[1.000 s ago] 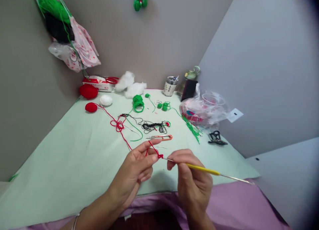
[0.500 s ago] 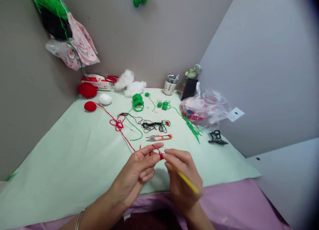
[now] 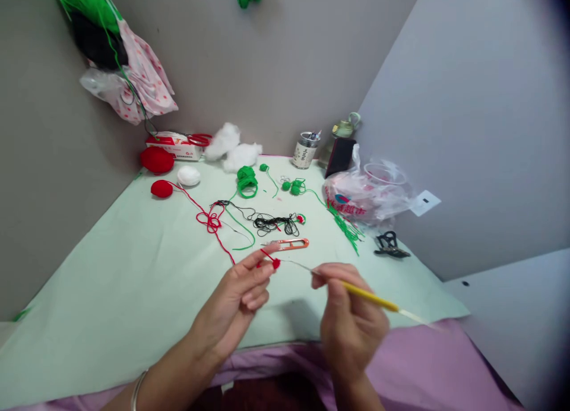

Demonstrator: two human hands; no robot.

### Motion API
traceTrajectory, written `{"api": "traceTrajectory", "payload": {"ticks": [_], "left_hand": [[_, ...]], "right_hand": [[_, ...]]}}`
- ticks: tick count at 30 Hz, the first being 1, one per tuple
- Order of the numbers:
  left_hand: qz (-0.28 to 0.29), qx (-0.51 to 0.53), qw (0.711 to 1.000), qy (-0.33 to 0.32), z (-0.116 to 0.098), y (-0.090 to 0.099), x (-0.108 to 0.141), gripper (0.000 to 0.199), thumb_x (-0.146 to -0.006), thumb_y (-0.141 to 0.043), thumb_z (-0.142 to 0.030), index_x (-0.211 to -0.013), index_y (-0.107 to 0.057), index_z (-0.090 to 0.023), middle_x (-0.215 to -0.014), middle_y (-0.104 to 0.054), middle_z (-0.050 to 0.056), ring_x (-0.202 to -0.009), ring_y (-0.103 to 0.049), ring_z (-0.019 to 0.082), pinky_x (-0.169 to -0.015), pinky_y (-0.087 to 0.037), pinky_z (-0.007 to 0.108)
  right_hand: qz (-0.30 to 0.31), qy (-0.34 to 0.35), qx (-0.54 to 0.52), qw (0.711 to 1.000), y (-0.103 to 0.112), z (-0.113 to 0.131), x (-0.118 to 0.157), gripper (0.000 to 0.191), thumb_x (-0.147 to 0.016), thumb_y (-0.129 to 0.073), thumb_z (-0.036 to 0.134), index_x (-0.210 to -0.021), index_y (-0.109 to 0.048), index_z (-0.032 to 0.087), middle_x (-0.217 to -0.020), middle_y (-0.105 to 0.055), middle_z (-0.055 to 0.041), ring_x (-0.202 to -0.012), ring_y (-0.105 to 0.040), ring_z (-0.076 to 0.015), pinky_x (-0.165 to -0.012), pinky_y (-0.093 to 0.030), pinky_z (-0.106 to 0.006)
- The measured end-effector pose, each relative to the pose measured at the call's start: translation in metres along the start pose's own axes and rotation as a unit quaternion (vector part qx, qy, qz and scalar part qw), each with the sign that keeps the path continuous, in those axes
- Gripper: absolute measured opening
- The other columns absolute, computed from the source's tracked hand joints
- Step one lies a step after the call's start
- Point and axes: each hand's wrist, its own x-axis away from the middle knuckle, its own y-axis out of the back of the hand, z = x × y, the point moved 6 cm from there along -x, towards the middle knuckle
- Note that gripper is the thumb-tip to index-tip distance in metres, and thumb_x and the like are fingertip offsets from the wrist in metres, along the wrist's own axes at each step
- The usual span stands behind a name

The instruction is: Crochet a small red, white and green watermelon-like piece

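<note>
Between the thumb and fingers of my left hand (image 3: 238,301) is a small red crocheted piece (image 3: 275,264), with red yarn over the raised index finger. My right hand (image 3: 351,322) grips a yellow-handled crochet hook (image 3: 371,296), well to the right of the piece. A thin grey strand (image 3: 297,264) stretches between the red piece and the fingers of my right hand. Red yarn (image 3: 225,250) runs from my left hand back to a red ball (image 3: 161,189). Just beyond my left fingertips lie orange thread snips (image 3: 296,243), their blades partly covered.
Tangled black yarn (image 3: 271,223) lies mid-table, with green yarn (image 3: 247,182) behind it. White stuffing (image 3: 243,157), a pen can (image 3: 306,150) and a phone (image 3: 341,157) stand at the back. On the right are a plastic bag (image 3: 365,194) and a black clip (image 3: 390,245).
My right hand has moved right, away from my left hand, taking the hook along. My left hand and the red piece have shifted slightly left. The grey strand now shows stretched between them.
</note>
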Motion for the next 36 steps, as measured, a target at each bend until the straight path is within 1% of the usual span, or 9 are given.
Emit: {"api": "traceTrajectory", "payload": {"ticks": [2, 5, 7, 9, 12, 17, 24, 31, 36], "left_hand": [[-0.016, -0.010, 0.999, -0.038, -0.007, 0.003, 0.000, 0.043, -0.072, -0.096, -0.015, -0.112, -0.083, -0.018, -0.075, -0.056, -0.006, -0.047, -0.026, -0.003, -0.044, -0.026, 0.012], [-0.007, -0.050, 0.997, -0.055, -0.009, -0.002, 0.004, 0.041, -0.079, -0.092, -0.019, -0.118, -0.082, -0.020, -0.074, -0.054, -0.007, -0.048, -0.031, -0.001, -0.046, -0.029, 0.013], [0.004, -0.063, 0.997, -0.045, -0.006, -0.006, 0.007, 0.031, -0.081, -0.091, -0.022, -0.111, -0.084, -0.018, -0.069, -0.050, -0.007, -0.048, -0.030, -0.001, -0.046, -0.028, 0.013], [0.008, -0.067, 0.997, -0.036, -0.003, -0.008, 0.008, 0.022, -0.081, -0.091, -0.024, -0.099, -0.084, -0.015, -0.065, -0.046, -0.008, -0.047, -0.028, -0.001, -0.046, -0.026, 0.014], [0.009, -0.070, 0.997, -0.032, -0.001, -0.008, 0.008, 0.017, -0.080, -0.092, -0.025, -0.091, -0.083, -0.015, -0.063, -0.043, -0.009, -0.048, -0.026, 0.001, -0.046, -0.026, 0.014], [0.017, -0.067, 0.997, -0.024, 0.001, -0.007, 0.008, 0.018, -0.078, -0.091, -0.023, -0.092, -0.082, -0.016, -0.063, -0.045, -0.008, -0.048, -0.023, 0.001, -0.046, -0.026, 0.015], [0.020, -0.065, 0.998, -0.015, 0.002, -0.007, 0.007, 0.015, -0.082, -0.088, -0.022, -0.094, -0.082, -0.015, -0.061, -0.044, -0.009, -0.048, -0.024, 0.002, -0.047, -0.027, 0.015], [0.020, -0.066, 0.998, -0.011, 0.003, -0.007, 0.007, 0.015, -0.082, -0.088, -0.022, -0.092, -0.081, -0.015, -0.074, -0.060, -0.004, -0.046, -0.027, -0.001, -0.045, -0.026, 0.014], [0.021, -0.063, 0.998, -0.009, 0.003, -0.005, 0.008, 0.015, -0.081, -0.089, -0.021, -0.092, -0.081, -0.015, -0.080, -0.063, -0.003, -0.045, -0.030, -0.003, -0.045, -0.027, 0.014]], "right_hand": [[-0.029, -0.069, -0.092, 0.993, 0.006, -0.005, -0.006, 0.019, -0.104, -0.059, 0.019, -0.097, -0.076, 0.023, -0.079, -0.066, -0.0014, -0.068, -0.061, -0.0146, -0.062, -0.051, -0.028], [0.028, -0.111, -0.140, 0.983, -0.002, -0.007, -0.007, 0.017, -0.103, -0.062, 0.022, -0.097, -0.077, 0.024, -0.082, -0.067, -0.0015, -0.070, -0.062, -0.0145, -0.064, -0.051, -0.028], [0.044, -0.104, -0.112, 0.987, -0.004, -0.005, -0.004, 0.016, -0.103, -0.062, 0.020, -0.100, -0.077, 0.025, -0.085, -0.069, -0.0022, -0.075, -0.063, -0.0158, -0.068, -0.052, -0.030], [0.033, -0.085, -0.078, 0.993, -0.003, -0.003, 0.000, 0.017, -0.103, -0.061, 0.019, -0.102, -0.077, 0.025, -0.088, -0.070, -0.0025, -0.077, -0.063, -0.0168, -0.070, -0.052, -0.031], [0.036, -0.071, -0.054, 0.995, -0.002, 0.000, 0.001, 0.018, -0.103, -0.061, 0.018, -0.101, -0.077, 0.025, -0.088, -0.071, -0.0022, -0.077, -0.063, -0.0171, -0.069, -0.051, -0.031], [0.037, -0.072, -0.052, 0.995, -0.002, -0.001, 0.000, 0.018, -0.103, -0.060, 0.018, -0.100, -0.077, 0.025, -0.087, -0.070, -0.0021, -0.076, -0.063, -0.0168, -0.069, -0.050, -0.031], [0.036, -0.073, -0.071, 0.994, -0.003, -0.001, 0.002, 0.019, -0.103, -0.061, 0.017, -0.102, -0.077, 0.025, -0.088, -0.070, -0.0008, -0.077, -0.062, -0.0147, -0.070, -0.050, -0.029], [0.037, -0.072, -0.065, 0.995, -0.003, -0.001, 0.001, 0.019, -0.104, -0.060, 0.017, -0.102, -0.078, 0.025, -0.087, -0.070, -0.0010, -0.077, -0.063, -0.0147, -0.070, -0.050, -0.030], [0.036, -0.073, -0.067, 0.994, -0.002, -0.002, 0.003, 0.018, -0.104, -0.061, 0.017, -0.102, -0.078, 0.025, -0.088, -0.070, -0.0007, -0.078, -0.063, -0.0146, -0.070, -0.050, -0.030]]}}
